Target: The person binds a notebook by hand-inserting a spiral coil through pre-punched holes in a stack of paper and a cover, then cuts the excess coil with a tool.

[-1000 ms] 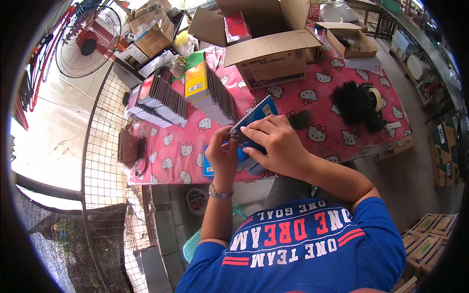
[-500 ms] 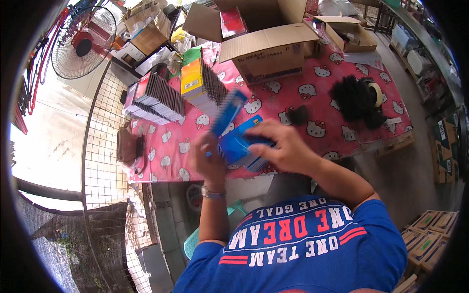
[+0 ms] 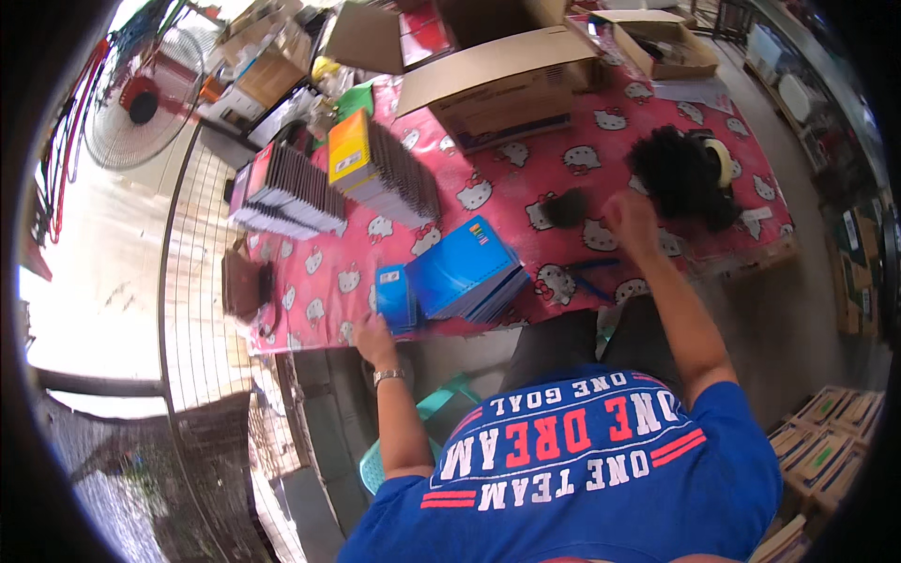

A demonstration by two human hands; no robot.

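A stack of large blue spiral notebooks [image 3: 465, 267] leans askew at the table's near edge. Against its left side is a smaller blue notebook or bundle [image 3: 396, 296]. My left hand [image 3: 375, 342] is at the near left corner of that smaller blue piece; blur hides whether the fingers grip it. My right hand [image 3: 631, 227] is away from the stack, over the table between a dark rounded object [image 3: 567, 208] and a fluffy black bundle [image 3: 671, 178]. Its fingers are smeared by motion, and I see nothing clearly held in them.
Behind the blue stack stand a yellow-topped notebook stack [image 3: 349, 155] and another stack [image 3: 282, 192]. An open cardboard box [image 3: 507, 103] is at the back, a shallow box [image 3: 666, 52] at back right. A slim blue tool [image 3: 593, 272] lies near my right arm. A fan [image 3: 143, 103] stands left.
The blue notebook my left hand was holding up is down beside the stack, and that hand is lower. My right hand has left the stack and moved right. The view has shifted slightly.
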